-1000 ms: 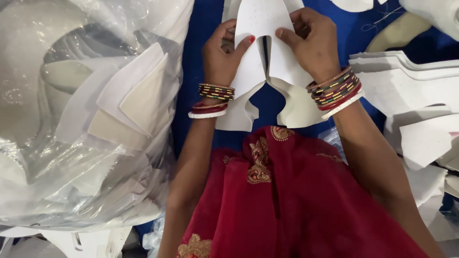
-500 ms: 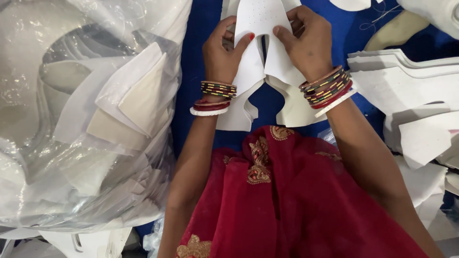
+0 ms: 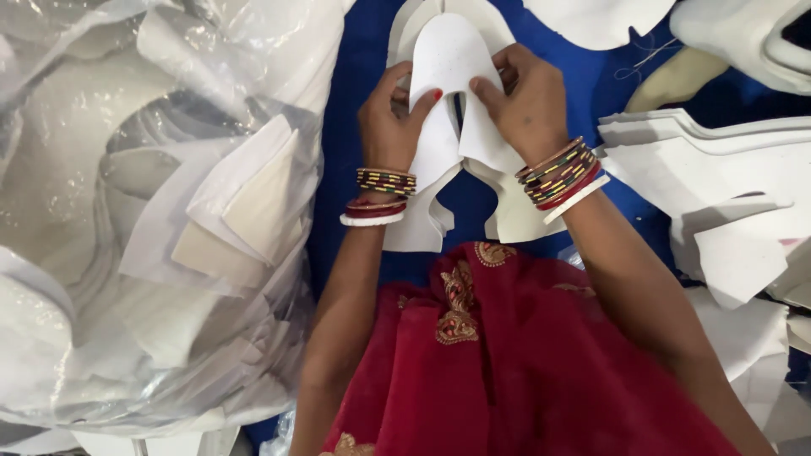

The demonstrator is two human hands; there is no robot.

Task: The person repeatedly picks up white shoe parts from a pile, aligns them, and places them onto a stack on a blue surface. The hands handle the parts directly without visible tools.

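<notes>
Both hands pinch the top white cutout (image 3: 448,63), a bell-shaped piece that sits on a stack of like pieces (image 3: 460,181) lying on the blue counter (image 3: 355,101) at the upper middle of the view. The left hand (image 3: 390,118) has its grip closed on the cutout's left edge, thumb on top with a red nail, fingers curled beneath. The right hand (image 3: 528,105) has its grip closed on the right edge, thumb pressing near the middle notch. Each wrist wears bangles (image 3: 564,173) in red, gold and green, with a white one lowest. The stack's forked lower ends spread out below the wrists and touch the red cloth (image 3: 515,363) with gold embroidery that covers the person's lap. To the left, close beside the left forearm, a large clear plastic bag (image 3: 127,219) bulges with white and cream cut pieces; it is crumpled, shiny and fills the whole left side. To the right lie more stacked white pieces (image 3: 718,177) with wavy edges, some overlapping, one just beside the right forearm. At the upper right a cream piece (image 3: 676,80) rests on the blue surface, next to a white curved object (image 3: 752,42) at the corner. Another white piece (image 3: 600,17) lies at the top edge.
</notes>
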